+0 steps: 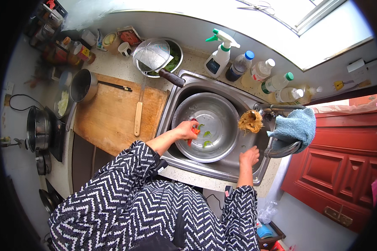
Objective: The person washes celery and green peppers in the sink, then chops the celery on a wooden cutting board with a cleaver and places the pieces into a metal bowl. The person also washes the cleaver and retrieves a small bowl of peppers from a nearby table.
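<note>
A round stainless steel basin (220, 109) sits in the metal sink (188, 77). Over its left part, my left hand (187, 130) grips some red peppers (195, 130), with a green pepper beside the fingertips. A few curved green peppers (207, 144) lie on the basin's wet bottom. My right hand (249, 156) is low over the sink floor to the right of the basin, fingers bent; whether it holds anything is not visible. A tan scrubbing pad (250, 121) is at the faucet, and a blue cloth (293, 129) hangs over the metal pipe.
Left of the sink lies a wooden cutting board (113, 116) with black chopsticks (115, 85) and a wooden-handled tool (138, 119). A saucepan (81, 85) stands at its edge. Behind are a mesh strainer (151, 53) over a bowl of greens, a spray bottle (218, 61) and several plastic bottles (258, 72).
</note>
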Motion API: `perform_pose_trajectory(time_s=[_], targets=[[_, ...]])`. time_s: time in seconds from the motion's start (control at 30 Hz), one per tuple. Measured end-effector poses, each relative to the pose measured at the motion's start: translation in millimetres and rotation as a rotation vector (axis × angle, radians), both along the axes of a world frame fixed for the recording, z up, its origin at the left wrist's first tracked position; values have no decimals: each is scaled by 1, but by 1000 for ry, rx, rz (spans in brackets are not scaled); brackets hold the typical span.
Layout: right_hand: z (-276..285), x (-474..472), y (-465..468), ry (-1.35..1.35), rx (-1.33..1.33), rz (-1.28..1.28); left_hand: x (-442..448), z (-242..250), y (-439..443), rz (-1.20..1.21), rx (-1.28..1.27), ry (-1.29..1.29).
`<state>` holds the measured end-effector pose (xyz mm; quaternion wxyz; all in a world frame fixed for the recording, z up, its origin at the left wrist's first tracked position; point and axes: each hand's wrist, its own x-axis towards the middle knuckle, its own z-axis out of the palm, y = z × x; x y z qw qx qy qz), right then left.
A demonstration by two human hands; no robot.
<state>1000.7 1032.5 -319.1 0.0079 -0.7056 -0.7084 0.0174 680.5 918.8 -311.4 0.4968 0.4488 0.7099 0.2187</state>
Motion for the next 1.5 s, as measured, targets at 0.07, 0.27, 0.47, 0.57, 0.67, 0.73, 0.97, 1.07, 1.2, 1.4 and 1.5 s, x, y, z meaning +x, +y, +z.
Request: perform_pose_trajectory(time_s=[0.07, 0.27, 0.47, 0.57, 0.67, 0.73, 0.97, 1.07, 1.2, 1.4, 1.5], targets=[[-13, -25, -8, 53, 37, 152, -5, -9, 0, -50, -60, 28], [-29, -125, -31, 597, -491, 380, -4, 5, -19, 186, 12, -549], [19, -159, -51, 1347, -809, 237, -9, 26, -24, 181, 150, -325], [42, -160, -54, 1346, -748, 253, -8, 32, -22, 177, 245, -422], [55, -156, -49, 1489, -840, 103, -5, 36, -23, 336, 150, -727], [58, -152, -46, 1532, -956, 9, -8, 38, -23, 384, 40, -942], [61, -134, -44, 1700, -1094, -53, -16, 39, -22, 350, 8, -1255], [59, -131, -47, 1749, -1098, -71, -14, 39, -22, 351, 12, -1262], [57, -132, -52, 1798, -1065, -145, -12, 38, -22, 423, 7, -1179], [66, -131, -47, 1804, -1173, -89, -17, 40, -22, 451, -104, -1001], [65, -130, -39, 1921, -1146, -40, -18, 37, -20, 363, 59, -1014]])
